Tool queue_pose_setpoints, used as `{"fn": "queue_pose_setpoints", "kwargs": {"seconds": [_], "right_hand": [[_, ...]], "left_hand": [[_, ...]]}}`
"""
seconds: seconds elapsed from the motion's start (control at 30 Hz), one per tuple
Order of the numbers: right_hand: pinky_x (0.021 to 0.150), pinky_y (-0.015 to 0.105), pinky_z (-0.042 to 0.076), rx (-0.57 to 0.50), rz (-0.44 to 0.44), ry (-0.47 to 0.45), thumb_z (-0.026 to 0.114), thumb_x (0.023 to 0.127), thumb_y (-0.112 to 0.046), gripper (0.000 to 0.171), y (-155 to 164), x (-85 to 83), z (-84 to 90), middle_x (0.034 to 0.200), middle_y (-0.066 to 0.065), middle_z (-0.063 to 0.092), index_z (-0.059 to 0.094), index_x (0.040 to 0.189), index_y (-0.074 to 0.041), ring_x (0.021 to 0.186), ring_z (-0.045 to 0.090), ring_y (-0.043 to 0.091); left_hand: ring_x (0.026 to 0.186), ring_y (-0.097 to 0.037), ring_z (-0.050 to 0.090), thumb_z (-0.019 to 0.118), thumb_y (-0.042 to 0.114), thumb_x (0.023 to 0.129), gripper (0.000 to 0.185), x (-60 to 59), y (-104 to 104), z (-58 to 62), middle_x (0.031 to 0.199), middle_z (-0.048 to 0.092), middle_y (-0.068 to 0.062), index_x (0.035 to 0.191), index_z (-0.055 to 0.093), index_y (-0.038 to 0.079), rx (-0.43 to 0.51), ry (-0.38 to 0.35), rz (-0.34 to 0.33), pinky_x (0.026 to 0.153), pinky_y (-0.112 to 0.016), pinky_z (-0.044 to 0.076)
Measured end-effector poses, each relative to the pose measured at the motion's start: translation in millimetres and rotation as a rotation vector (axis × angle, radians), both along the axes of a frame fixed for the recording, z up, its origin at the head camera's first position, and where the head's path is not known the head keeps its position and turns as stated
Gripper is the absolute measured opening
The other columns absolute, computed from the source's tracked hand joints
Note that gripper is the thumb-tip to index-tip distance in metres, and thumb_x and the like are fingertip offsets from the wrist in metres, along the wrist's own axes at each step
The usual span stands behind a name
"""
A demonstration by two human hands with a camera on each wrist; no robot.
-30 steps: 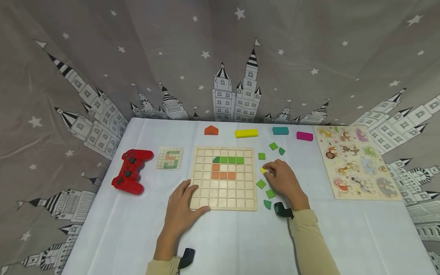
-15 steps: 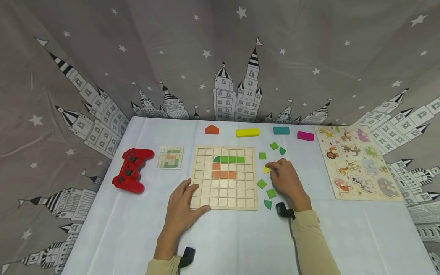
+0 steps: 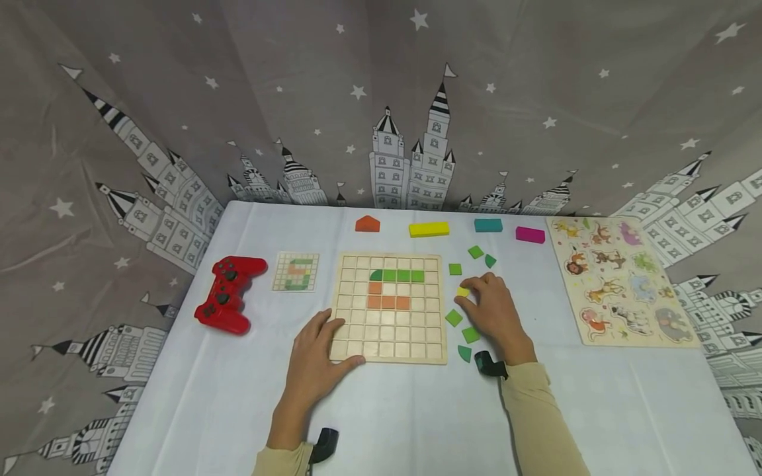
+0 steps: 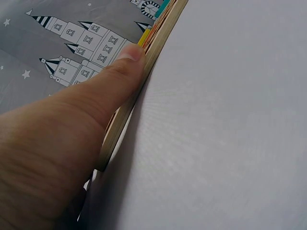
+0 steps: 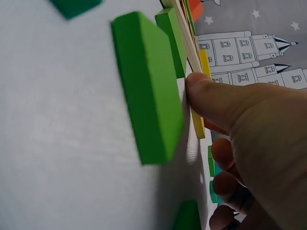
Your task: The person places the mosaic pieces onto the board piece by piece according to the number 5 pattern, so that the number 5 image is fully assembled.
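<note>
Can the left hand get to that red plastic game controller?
Probably yes: nothing stands between the left hand and the red plastic game controller, though that hand touches the square pale wooden grid board.

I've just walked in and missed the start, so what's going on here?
A person is working with a wooden grid board. Their left hand touches its near left corner, while their right hand pinches a small yellow piece just off the board's right side. On the board are a row of green pieces and four orange squares. More loose green pieces lie to its right, and a small patterned card lies to its left.
</note>
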State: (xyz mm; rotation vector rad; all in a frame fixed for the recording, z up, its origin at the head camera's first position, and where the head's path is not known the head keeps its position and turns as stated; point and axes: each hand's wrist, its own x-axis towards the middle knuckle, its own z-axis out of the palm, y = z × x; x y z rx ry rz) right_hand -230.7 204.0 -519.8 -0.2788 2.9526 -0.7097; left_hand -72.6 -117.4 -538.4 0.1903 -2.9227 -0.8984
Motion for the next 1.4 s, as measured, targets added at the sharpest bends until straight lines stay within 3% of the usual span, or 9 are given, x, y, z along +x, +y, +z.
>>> {"fn": "queue_pose_setpoints", "kwargs": {"seconds": [0.37, 0.53, 1.0, 1.4], "right_hand": [[0.082, 0.038, 0.044, -0.005, 0.015, 0.012, 0.07, 0.095, -0.024, 0.037, 0.3, 0.7, 0.6, 0.114, 0.011, 0.06, 0.068, 0.131, -0.013, 0.102, 0.049, 0.026], [0.086, 0.041, 0.044, 0.007, -0.018, 0.022, 0.073, 0.093, -0.033, 0.047, 0.8, -0.9, 0.9, 0.119, 0.014, 0.06, 0.065, 0.133, -0.01, 0.104, 0.049, 0.029], [0.083, 0.04, 0.046, 0.024, -0.05, 0.005, 0.075, 0.094, -0.028, 0.041, -0.4, -0.4, 4.9, 0.106, 0.012, 0.061, 0.069, 0.128, -0.006, 0.096, 0.051, 0.026], [0.083, 0.037, 0.048, -0.01, 0.014, 0.004, 0.069, 0.097, -0.028, 0.04, -3.9, 1.9, 7.8, 0.105, 0.01, 0.059, 0.065, 0.129, -0.004, 0.096, 0.051, 0.023]], "left_hand": [[0.15, -0.036, 0.033, 0.085, 0.06, 0.073, 0.086, -0.9, -0.1, 0.8, 0.161, 0.037, -0.012, 0.141, 0.057, 0.015, 0.008, -0.01, 0.0, 0.12, -0.062, 0.029], [0.15, -0.037, 0.032, 0.085, 0.059, 0.073, 0.086, -0.7, -0.2, 0.4, 0.161, 0.037, -0.012, 0.141, 0.056, 0.015, 0.004, -0.017, 0.001, 0.121, -0.062, 0.029], [0.15, -0.036, 0.033, 0.085, 0.059, 0.073, 0.085, -0.1, -0.6, 0.6, 0.161, 0.037, -0.012, 0.141, 0.056, 0.015, 0.001, -0.002, -0.004, 0.12, -0.062, 0.029], [0.149, -0.036, 0.034, 0.085, 0.058, 0.073, 0.085, -0.3, 0.0, 0.2, 0.16, 0.038, -0.013, 0.14, 0.056, 0.015, -0.009, 0.003, -0.008, 0.12, -0.062, 0.03]]}}
